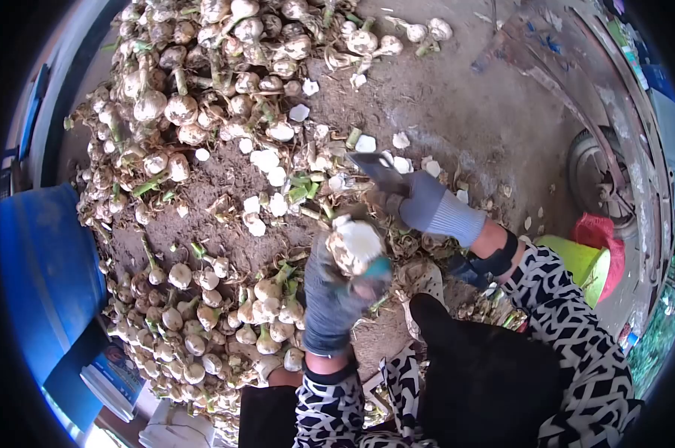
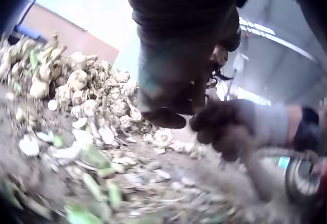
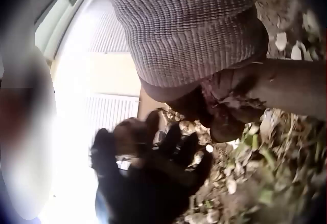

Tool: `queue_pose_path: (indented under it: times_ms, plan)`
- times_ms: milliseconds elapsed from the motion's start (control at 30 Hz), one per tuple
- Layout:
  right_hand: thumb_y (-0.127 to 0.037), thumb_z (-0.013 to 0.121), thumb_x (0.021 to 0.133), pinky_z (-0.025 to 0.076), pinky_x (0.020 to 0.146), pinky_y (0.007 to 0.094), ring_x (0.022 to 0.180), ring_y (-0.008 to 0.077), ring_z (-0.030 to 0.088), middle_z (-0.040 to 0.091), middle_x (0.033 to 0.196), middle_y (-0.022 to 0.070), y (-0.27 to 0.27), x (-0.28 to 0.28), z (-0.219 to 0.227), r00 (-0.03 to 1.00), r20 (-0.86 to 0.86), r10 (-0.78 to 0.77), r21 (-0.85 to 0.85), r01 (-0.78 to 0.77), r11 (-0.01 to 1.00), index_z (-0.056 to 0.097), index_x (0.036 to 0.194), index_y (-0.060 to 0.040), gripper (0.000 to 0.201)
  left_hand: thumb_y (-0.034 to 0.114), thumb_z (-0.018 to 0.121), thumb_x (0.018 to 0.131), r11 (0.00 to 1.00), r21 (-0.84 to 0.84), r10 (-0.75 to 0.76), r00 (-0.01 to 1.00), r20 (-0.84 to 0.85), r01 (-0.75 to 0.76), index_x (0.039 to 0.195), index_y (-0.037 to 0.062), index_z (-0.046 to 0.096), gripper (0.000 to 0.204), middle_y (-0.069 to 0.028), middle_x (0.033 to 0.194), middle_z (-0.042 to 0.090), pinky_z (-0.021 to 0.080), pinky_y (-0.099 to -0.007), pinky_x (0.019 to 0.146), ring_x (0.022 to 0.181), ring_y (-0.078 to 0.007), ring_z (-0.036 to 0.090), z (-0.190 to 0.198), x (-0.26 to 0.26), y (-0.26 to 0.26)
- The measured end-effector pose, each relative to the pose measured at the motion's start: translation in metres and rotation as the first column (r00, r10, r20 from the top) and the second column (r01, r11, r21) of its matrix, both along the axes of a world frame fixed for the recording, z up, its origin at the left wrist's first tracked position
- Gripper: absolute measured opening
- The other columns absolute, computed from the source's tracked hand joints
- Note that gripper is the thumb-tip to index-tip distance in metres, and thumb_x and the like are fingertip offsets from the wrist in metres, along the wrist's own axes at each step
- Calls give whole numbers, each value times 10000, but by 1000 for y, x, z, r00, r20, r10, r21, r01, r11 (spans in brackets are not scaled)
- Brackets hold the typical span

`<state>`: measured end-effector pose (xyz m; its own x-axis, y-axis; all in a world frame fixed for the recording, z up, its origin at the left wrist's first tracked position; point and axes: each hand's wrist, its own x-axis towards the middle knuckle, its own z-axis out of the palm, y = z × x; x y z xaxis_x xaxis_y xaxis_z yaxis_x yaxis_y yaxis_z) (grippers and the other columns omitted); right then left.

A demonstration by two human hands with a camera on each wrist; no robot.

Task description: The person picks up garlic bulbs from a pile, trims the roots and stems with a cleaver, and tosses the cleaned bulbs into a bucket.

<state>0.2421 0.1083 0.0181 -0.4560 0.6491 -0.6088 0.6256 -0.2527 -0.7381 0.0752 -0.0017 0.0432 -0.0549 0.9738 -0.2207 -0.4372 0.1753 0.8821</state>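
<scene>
My left hand (image 1: 330,291), in a dark grey glove, holds a garlic bulb (image 1: 358,245) whose flat white cut face shows upward. In the right wrist view the fingers of this left hand (image 3: 153,178) are curled about the bulb (image 3: 129,138), dark against the light. Just right of it, my right hand (image 1: 430,205), in a grey glove with a pale cuff, grips a knife. The dull blade (image 1: 377,170) points away to the upper left, apart from the bulb. In the left wrist view the blade (image 2: 257,175) is blurred and slants downward.
A large heap of garlic with stems (image 1: 180,104) fills the upper left; trimmed bulbs (image 1: 195,321) lie at lower left. White root slices (image 1: 266,160) and green stem bits (image 1: 304,185) litter the ground. A blue barrel (image 1: 46,254), a wheel (image 1: 595,172) and a yellow-green bucket (image 1: 576,257) stand around.
</scene>
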Motion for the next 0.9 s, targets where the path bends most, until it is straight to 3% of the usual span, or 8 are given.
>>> queue_pose_path:
  times_ms: [233, 300, 367, 433, 500, 600, 700, 900]
  plan:
    - [-167, 633, 895, 515, 636, 291, 708, 120, 624, 654, 770, 22, -15, -7, 28, 939, -257, -229, -275, 156, 949, 649, 953, -27, 152, 209, 799, 764, 994, -80, -108, 858, -502, 79, 1256, 68, 550, 569, -73, 1096, 645, 522, -296, 817, 966, -149, 625, -5, -21, 2]
    - [-143, 621, 884, 518, 616, 296, 683, 149, 642, 655, 745, 51, -13, -6, 28, 940, -248, -235, -298, 157, 942, 643, 927, -21, 131, 118, 750, 793, 988, -141, -83, 978, -189, 56, 1205, 73, 588, 445, -72, 1109, 643, 516, -276, 807, 960, -136, 622, -14, -23, -10]
    - [-127, 633, 859, 532, 657, 333, 707, 227, 673, 675, 786, 82, -8, 1, 13, 909, -389, 151, 441, 40, 896, 649, 953, -46, 125, 27, 679, 817, 999, 0, -47, 985, -165, 48, 1183, 87, 610, 377, -63, 1102, 652, 510, -281, 807, 946, -154, 632, -21, -20, -15]
    - [-232, 571, 882, 527, 756, 430, 793, 333, 672, 694, 907, 131, -8, 12, -6, 951, -65, 303, 288, -273, 918, 670, 1015, -118, 201, -33, 634, 814, 964, 148, -97, 809, -579, 221, 1186, 104, 602, 397, -48, 1072, 655, 516, -290, 796, 927, -176, 639, -12, -21, -10]
    - [-325, 506, 914, 514, 757, 454, 789, 346, 669, 680, 864, 172, 2, 27, -43, 855, 328, 402, 98, -454, 886, 671, 1024, -118, 287, -35, 603, 834, 985, 159, -44, 987, -152, 68, 1100, 72, 601, 287, -47, 965, 647, 517, -320, 769, 894, -203, 623, -11, -29, -18]
    - [-401, 502, 909, 507, 757, 458, 781, 363, 654, 669, 818, 201, 47, 52, -58, 920, 387, 68, 266, -182, 947, 669, 969, -87, 361, 15, 547, 877, 999, -25, 13, 969, -247, -20, 1068, 46, 610, 203, -68, 974, 624, 505, -372, 787, 922, -238, 596, 5, -61, -25]
    - [-414, 544, 886, 503, 812, 438, 893, 342, 656, 679, 995, 153, 128, 57, -49, 876, 432, -214, 506, -39, 862, 627, 1052, -111, 355, -49, 506, 789, 931, -338, -345, 33, -938, 137, 1150, 84, 612, 399, -100, 1039, 612, 479, -433, 853, 969, -319, 578, -12, -114, -56]
    - [-419, 537, 884, 500, 902, 425, 1055, 329, 630, 640, 1163, 160, 267, 22, -99, 805, 586, -97, 424, -203, 882, 682, 1084, -112, 393, 1, 569, 716, 863, -506, -506, -50, -861, -16, 1252, 134, 590, 554, -137, 1151, 612, 474, -434, 927, 1061, -360, 579, -4, -132, -62]
